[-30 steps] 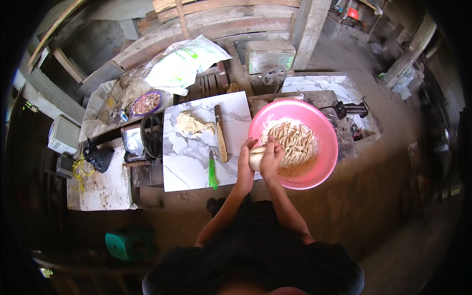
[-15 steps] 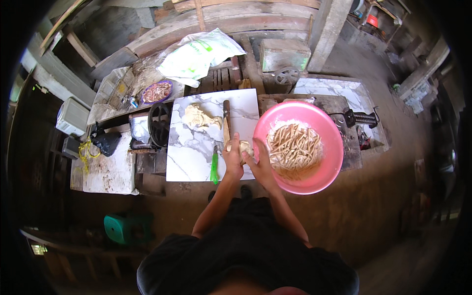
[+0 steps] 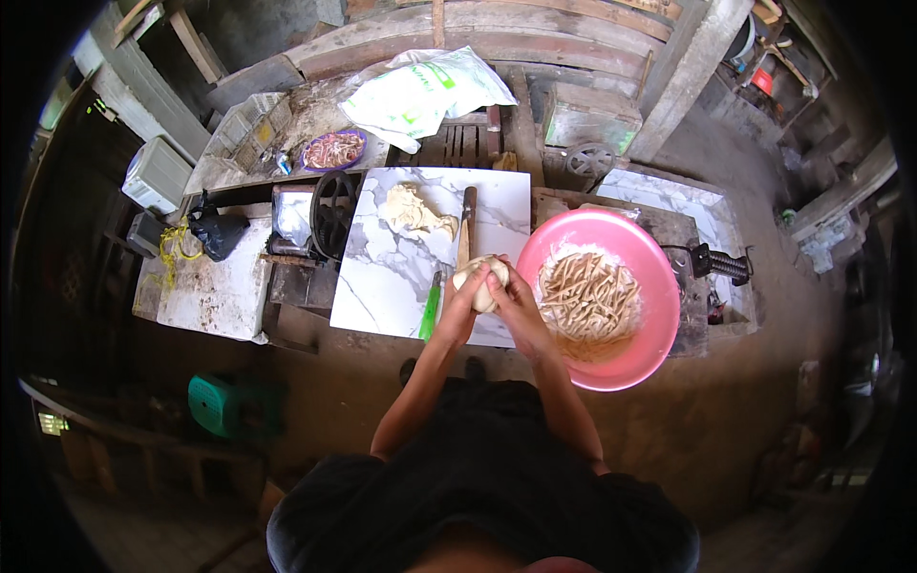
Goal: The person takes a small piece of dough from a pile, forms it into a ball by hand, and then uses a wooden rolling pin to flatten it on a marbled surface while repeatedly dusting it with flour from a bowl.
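Dough, a pale soft ball (image 3: 480,282), sits cupped between the left hand (image 3: 462,307) and right hand (image 3: 513,304), fingers curled closed round it over the near right edge of the marble-veined tabletop (image 3: 382,277). It looks light, pliable and probably tacky, best cradled from both sides; beside it stand a smooth pink basin (image 3: 659,315) of floured strips, a wooden-handled knife (image 3: 465,229) and a ragged dough lump (image 3: 415,212).
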A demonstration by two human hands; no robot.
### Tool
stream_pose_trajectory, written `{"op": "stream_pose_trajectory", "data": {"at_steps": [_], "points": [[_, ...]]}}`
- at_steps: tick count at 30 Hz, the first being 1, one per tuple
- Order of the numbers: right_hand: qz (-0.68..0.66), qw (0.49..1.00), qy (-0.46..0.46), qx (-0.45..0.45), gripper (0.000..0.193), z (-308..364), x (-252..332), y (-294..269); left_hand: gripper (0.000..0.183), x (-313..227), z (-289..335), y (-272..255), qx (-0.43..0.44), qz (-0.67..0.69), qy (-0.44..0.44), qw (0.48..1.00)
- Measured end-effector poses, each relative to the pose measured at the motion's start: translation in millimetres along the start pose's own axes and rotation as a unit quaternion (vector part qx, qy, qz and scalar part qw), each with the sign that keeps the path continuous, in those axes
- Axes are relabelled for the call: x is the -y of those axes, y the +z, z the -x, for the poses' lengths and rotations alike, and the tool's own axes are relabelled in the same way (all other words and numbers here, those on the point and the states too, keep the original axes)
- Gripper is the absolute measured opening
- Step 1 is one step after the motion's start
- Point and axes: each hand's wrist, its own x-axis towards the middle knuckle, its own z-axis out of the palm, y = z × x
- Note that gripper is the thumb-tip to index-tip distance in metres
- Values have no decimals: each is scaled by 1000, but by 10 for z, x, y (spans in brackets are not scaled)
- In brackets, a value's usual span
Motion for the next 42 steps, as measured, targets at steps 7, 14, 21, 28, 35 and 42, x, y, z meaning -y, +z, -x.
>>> {"op": "stream_pose_trajectory", "data": {"at_steps": [7,14,21,28,35,42], "points": [[-9,1000,10,24,43,55,-36,-46,40,3,65,77,-42,-106,61,992],[69,997,35,26,40,59,108,-154,40,-89,82,57,57,67,-31,996],[69,996,-44,-36,36,33,59,-173,47,31,-26,98,-93,95,19,991],[447,861,-202,-136,30,32,-100,-61,35,244,53,141,-235,-30,74,969],[544,814,-155,-129,34,-40,-44,121,26,192,73,160,-283,-205,194,917],[455,861,-192,-124,33,-224,-246,108,24,160,57,-22,-286,-245,160,912]]}}
